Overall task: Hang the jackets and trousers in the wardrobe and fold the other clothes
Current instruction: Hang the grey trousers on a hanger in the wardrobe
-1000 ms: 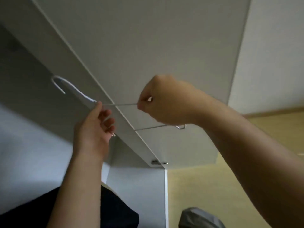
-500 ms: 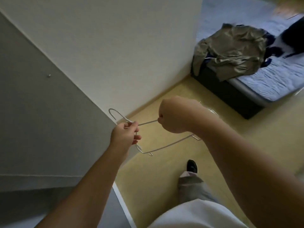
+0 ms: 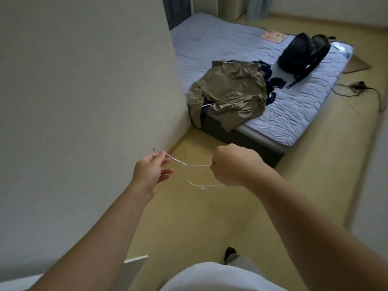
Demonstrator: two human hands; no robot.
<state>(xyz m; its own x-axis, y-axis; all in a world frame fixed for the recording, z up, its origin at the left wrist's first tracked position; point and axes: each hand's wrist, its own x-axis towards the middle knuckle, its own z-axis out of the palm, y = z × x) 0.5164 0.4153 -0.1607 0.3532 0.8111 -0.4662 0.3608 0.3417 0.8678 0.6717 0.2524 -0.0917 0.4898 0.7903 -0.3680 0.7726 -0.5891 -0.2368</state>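
Holding the wire hanger [image 3: 189, 164] out, jacket next.
Pinching the hook end with the left hand [image 3: 150, 174], clenching the shoulder wire in the right hand [image 3: 233, 166], long axis hand to hand. Eyeing the olive jacket [image 3: 233, 95] heaped on the bed [image 3: 304, 106] ahead, nearer the right hand.

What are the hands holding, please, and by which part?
A wire hanger: the left hand pinches its hook, the right hand grips one shoulder.
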